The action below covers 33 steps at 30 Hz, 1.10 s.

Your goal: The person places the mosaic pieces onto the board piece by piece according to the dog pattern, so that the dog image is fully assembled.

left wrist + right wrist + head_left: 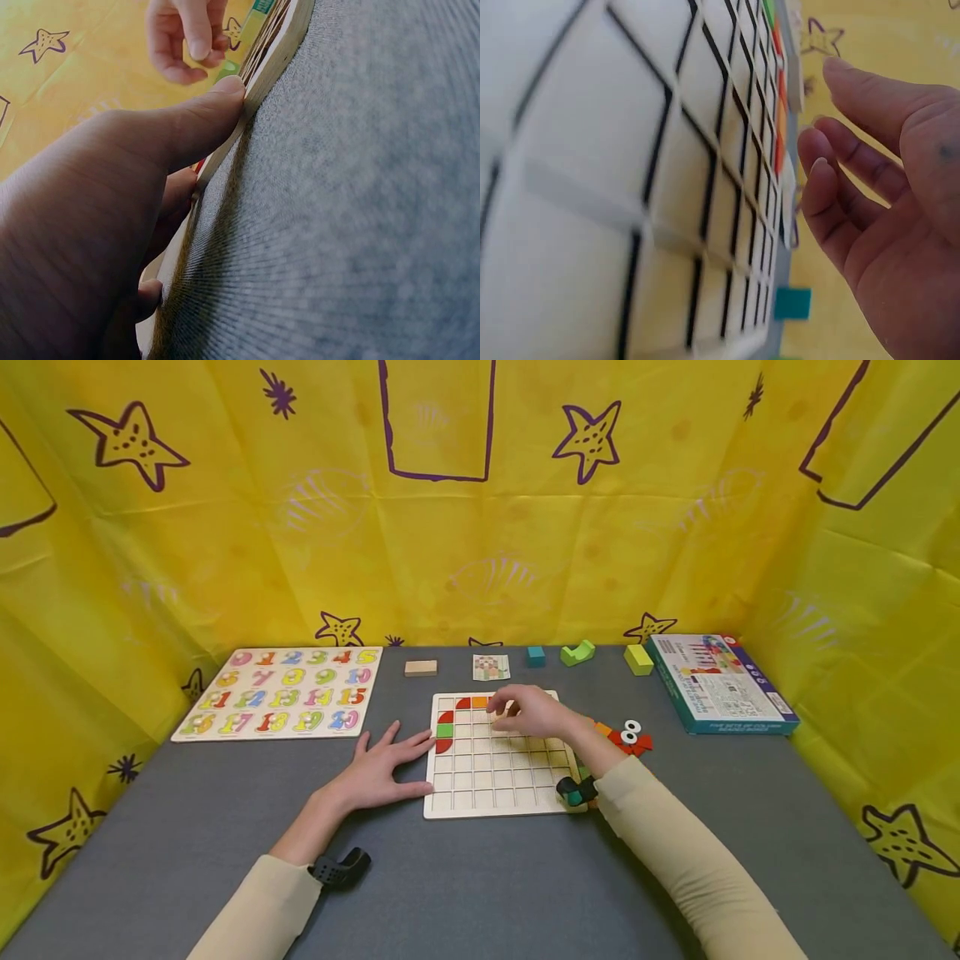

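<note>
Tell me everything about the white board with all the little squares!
The grid board looks like pale wood, square, cut into rows of small square cells. It lies flat on the grey table. A few cells in its far left corner hold red, orange and green pieces; the rest look empty. The left hand rests flat, touching its left edge. The right hand hovers over its far part, fingers loosely curled.
</note>
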Each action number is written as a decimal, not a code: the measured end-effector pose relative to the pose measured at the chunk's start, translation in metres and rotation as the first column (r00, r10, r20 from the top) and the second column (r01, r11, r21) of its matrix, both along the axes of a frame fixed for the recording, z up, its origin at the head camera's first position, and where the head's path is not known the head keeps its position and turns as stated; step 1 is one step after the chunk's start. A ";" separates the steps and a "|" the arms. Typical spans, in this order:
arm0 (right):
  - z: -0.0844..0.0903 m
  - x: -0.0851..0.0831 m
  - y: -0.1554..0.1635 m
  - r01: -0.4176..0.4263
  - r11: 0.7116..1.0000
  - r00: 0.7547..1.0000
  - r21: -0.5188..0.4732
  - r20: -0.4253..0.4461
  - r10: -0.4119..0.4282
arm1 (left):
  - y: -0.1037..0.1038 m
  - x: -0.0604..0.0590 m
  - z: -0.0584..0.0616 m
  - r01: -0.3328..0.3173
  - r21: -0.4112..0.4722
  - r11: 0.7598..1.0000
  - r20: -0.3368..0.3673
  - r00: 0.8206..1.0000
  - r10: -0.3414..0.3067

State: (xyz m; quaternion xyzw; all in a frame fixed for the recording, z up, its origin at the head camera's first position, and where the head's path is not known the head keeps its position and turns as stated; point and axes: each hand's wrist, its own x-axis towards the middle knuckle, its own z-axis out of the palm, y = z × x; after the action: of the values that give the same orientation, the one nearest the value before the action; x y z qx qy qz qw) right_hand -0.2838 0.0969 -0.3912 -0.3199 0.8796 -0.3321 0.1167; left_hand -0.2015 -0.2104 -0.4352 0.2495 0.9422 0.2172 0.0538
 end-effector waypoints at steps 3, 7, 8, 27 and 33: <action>0.005 -0.002 0.017 0.025 0.999 1.000 0.022 -0.006 -0.025 | 0.001 0.000 0.000 0.001 0.003 1.000 0.000 1.000 -0.001; 0.013 -0.005 0.039 0.047 0.998 0.999 0.043 -0.004 -0.047 | 0.002 0.000 -0.001 -0.003 0.000 1.000 0.011 1.000 0.003; 0.015 -0.005 0.044 0.052 0.997 0.999 0.048 -0.002 -0.052 | 0.002 0.000 -0.002 -0.003 0.000 1.000 0.012 1.000 0.003; 0.013 -0.009 0.104 0.119 0.988 0.993 0.094 -0.025 -0.117 | 0.000 0.001 0.001 -0.010 -0.003 1.000 0.008 1.000 0.010; 0.007 -0.012 0.111 0.148 0.981 0.989 0.122 -0.002 -0.149 | 0.000 0.001 -0.001 -0.012 -0.008 1.000 0.013 1.000 0.012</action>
State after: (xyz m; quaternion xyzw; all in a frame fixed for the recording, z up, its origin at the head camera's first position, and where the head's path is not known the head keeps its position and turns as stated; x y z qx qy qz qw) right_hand -0.2958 0.2076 -0.3839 -0.2445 0.9193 -0.2866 0.1139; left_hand -0.2010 -0.2103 -0.4360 0.2424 0.9441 0.2154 0.0597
